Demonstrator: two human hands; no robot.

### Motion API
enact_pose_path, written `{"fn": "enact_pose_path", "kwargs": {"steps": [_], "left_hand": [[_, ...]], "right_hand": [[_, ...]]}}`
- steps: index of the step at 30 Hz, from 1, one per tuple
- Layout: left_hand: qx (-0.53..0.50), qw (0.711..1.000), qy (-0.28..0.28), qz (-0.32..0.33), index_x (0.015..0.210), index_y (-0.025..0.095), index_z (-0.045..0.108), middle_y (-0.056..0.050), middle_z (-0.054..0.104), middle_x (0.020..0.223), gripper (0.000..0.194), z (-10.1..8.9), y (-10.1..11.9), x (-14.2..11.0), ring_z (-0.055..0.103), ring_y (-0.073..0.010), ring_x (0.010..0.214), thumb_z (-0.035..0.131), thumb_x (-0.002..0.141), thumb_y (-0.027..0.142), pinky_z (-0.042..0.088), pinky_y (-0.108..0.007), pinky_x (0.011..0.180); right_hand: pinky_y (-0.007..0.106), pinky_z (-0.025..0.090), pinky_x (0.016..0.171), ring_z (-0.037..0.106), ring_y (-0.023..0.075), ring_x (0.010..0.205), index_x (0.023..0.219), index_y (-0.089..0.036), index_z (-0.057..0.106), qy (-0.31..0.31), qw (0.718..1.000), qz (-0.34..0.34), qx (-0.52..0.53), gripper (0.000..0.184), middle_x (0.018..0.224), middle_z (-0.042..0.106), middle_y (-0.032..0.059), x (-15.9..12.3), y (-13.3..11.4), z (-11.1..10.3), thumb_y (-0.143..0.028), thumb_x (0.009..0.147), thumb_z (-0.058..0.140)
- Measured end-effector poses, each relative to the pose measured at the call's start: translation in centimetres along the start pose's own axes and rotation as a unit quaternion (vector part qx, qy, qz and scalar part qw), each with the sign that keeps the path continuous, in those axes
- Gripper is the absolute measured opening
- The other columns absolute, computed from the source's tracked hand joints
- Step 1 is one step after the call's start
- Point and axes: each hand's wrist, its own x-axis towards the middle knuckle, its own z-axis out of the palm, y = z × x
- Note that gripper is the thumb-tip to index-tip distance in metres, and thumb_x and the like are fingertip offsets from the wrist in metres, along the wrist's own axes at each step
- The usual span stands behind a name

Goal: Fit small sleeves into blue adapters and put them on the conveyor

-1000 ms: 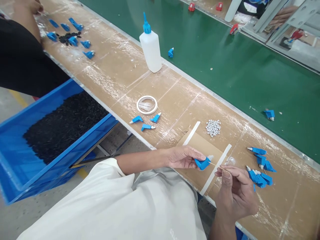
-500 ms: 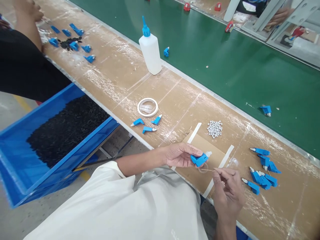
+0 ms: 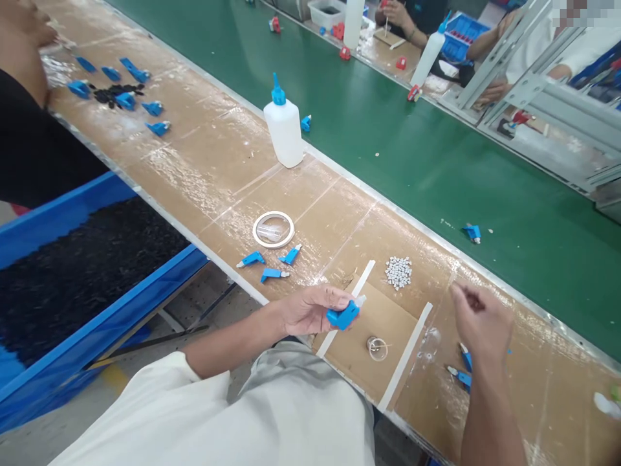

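Observation:
My left hand (image 3: pixel 310 309) pinches a small blue plastic part (image 3: pixel 343 316) with a white tip, held just above a taped cardboard pad (image 3: pixel 378 317). My right hand (image 3: pixel 480 321) hovers over the bench to the right, fingers curled in a pinch; whether it holds a thin stick I cannot make out. A small clear glue puddle ring (image 3: pixel 377 347) lies on the pad between my hands. A heap of tiny white-grey pieces (image 3: pixel 398 271) sits just beyond the pad. Blue parts (image 3: pixel 463 369) peek out beneath my right hand.
A white glue bottle with a blue nozzle (image 3: pixel 284 127) stands at the bench's far edge. A white ring (image 3: pixel 273 229) and three blue parts (image 3: pixel 264 264) lie left of me. A blue bin of black pieces (image 3: pixel 72 278) hangs off the bench. Another person's arm (image 3: pixel 24 39) works upper left; the green conveyor (image 3: pixel 436 162) carries loose parts.
My right hand rose and swung right, away from the blue part. My left hand with the part moved slightly left. The view tilted up, showing more of the conveyor's far side.

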Motion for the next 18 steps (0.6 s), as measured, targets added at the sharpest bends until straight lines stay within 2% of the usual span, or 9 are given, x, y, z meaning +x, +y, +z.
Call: {"fn": "enact_pose_path", "kwargs": {"steps": [1, 3, 5, 7, 9, 11, 13, 15, 18], "left_hand": [[0.008, 1.000, -0.003, 0.006, 0.080, 0.006, 0.069, -0.005, 0.061, 0.071, 0.033, 0.1, 0.1, -0.2, 0.053, -0.0092, 0.064, 0.084, 0.072, 0.034, 0.037, -0.023, 0.059], [0.020, 1.000, -0.007, 0.019, 0.082, 0.006, 0.070, -0.005, 0.061, 0.070, 0.035, 0.3, 0.2, -0.4, 0.050, -0.0085, 0.062, 0.084, 0.072, 0.037, 0.035, -0.023, 0.057], [0.025, 0.999, -0.002, 0.033, 0.082, 0.007, 0.070, -0.005, 0.061, 0.069, 0.036, 0.5, 0.3, -0.4, 0.048, -0.0080, 0.060, 0.085, 0.072, 0.038, 0.034, -0.023, 0.056], [0.033, 0.999, 0.006, 0.040, 0.080, 0.008, 0.071, -0.005, 0.062, 0.069, 0.038, 0.7, 0.4, -0.4, 0.047, -0.0074, 0.059, 0.086, 0.070, 0.041, 0.033, -0.022, 0.055], [0.043, 0.998, 0.018, 0.038, 0.079, 0.008, 0.071, -0.005, 0.062, 0.068, 0.042, 0.9, 0.5, -0.5, 0.047, -0.0071, 0.058, 0.088, 0.067, 0.045, 0.031, -0.022, 0.054], [0.056, 0.997, 0.031, 0.030, 0.078, 0.009, 0.072, -0.005, 0.062, 0.068, 0.044, 1.0, 0.6, -0.8, 0.047, -0.0073, 0.058, 0.088, 0.065, 0.047, 0.030, -0.021, 0.053], [0.066, 0.997, 0.040, 0.023, 0.078, 0.009, 0.072, -0.003, 0.060, 0.067, 0.044, 1.0, 0.8, -1.2, 0.046, -0.0074, 0.057, 0.088, 0.065, 0.048, 0.030, -0.022, 0.054], [0.075, 0.996, 0.039, 0.016, 0.077, 0.010, 0.071, -0.003, 0.057, 0.066, 0.044, 0.8, 1.0, -1.5, 0.045, -0.0076, 0.058, 0.088, 0.065, 0.049, 0.030, -0.022, 0.055], [0.090, 0.996, 0.024, 0.006, 0.076, 0.010, 0.070, -0.003, 0.056, 0.067, 0.045, 0.6, 1.1, -1.4, 0.045, -0.0091, 0.061, 0.087, 0.065, 0.050, 0.030, -0.023, 0.057]], "right_hand": [[0.034, 0.050, 0.078, 0.063, 0.0215, 0.081, 0.105, -0.019, 0.073, -0.003, 0.998, 0.027, -0.048, 0.029, 0.097, 0.068, 0.0081, 3.3, 0.0, 0.2, -0.040, 0.089, 0.061], [0.038, 0.049, 0.087, 0.064, 0.0263, 0.096, 0.120, -0.015, 0.067, 0.004, 0.997, 0.038, -0.074, 0.040, 0.121, 0.062, 0.0160, 9.6, -0.4, 1.1, -0.035, 0.086, 0.062], [0.044, 0.048, 0.089, 0.060, 0.0334, 0.110, 0.125, -0.010, 0.063, 0.005, 0.994, 0.057, -0.094, 0.045, 0.127, 0.056, 0.0223, 14.4, -0.9, 2.5, -0.031, 0.085, 0.062], [0.046, 0.047, 0.090, 0.057, 0.0363, 0.114, 0.122, -0.009, 0.063, -0.004, 0.991, 0.074, -0.108, 0.043, 0.124, 0.057, 0.0244, 17.3, -1.4, 3.9, -0.028, 0.084, 0.063], [0.047, 0.047, 0.092, 0.057, 0.0365, 0.115, 0.119, -0.008, 0.064, -0.018, 0.990, 0.076, -0.117, 0.038, 0.121, 0.058, 0.0245, 18.6, -1.4, 4.8, -0.026, 0.085, 0.062], [0.045, 0.046, 0.092, 0.058, 0.0349, 0.113, 0.115, -0.008, 0.066, -0.037, 0.990, 0.056, -0.121, 0.034, 0.117, 0.061, 0.0232, 18.4, -0.9, 4.7, -0.026, 0.088, 0.057], [0.041, 0.047, 0.088, 0.061, 0.0314, 0.104, 0.109, -0.010, 0.070, -0.071, 0.990, 0.021, -0.119, 0.032, 0.107, 0.065, 0.0188, 16.7, 0.1, 3.5, -0.029, 0.089, 0.053], [0.036, 0.047, 0.079, 0.063, 0.0268, 0.089, 0.099, -0.015, 0.073, -0.119, 0.986, -0.018, -0.113, 0.029, 0.093, 0.069, 0.0118, 13.6, 1.3, 1.5, -0.034, 0.087, 0.054], [0.033, 0.046, 0.069, 0.062, 0.0233, 0.076, 0.085, -0.022, 0.075, -0.190, 0.974, -0.065, -0.103, 0.021, 0.080, 0.068, 0.0055, 7.2, 3.3, -1.4, -0.035, 0.080, 0.059]]}}
